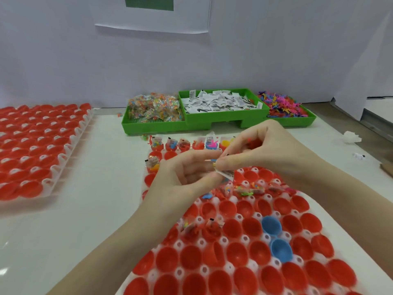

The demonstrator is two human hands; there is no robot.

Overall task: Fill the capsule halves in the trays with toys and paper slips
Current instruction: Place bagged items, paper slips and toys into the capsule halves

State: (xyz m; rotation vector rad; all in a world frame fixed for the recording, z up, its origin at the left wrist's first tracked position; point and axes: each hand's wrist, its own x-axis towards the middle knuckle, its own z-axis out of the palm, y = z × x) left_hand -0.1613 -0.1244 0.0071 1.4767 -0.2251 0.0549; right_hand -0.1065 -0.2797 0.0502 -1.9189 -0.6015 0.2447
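Filling step: left hand (187,169) and right hand (251,150) together pinch a small printed paper slip (225,173) above the white tray of red plastic capsule halves (234,228); judged next, dropping it into an unfilled half.

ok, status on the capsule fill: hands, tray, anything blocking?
Both hands pinching one slip over the near tray. Far row filled, most red halves empty, two blue. Nothing blocking; bins clear behind.
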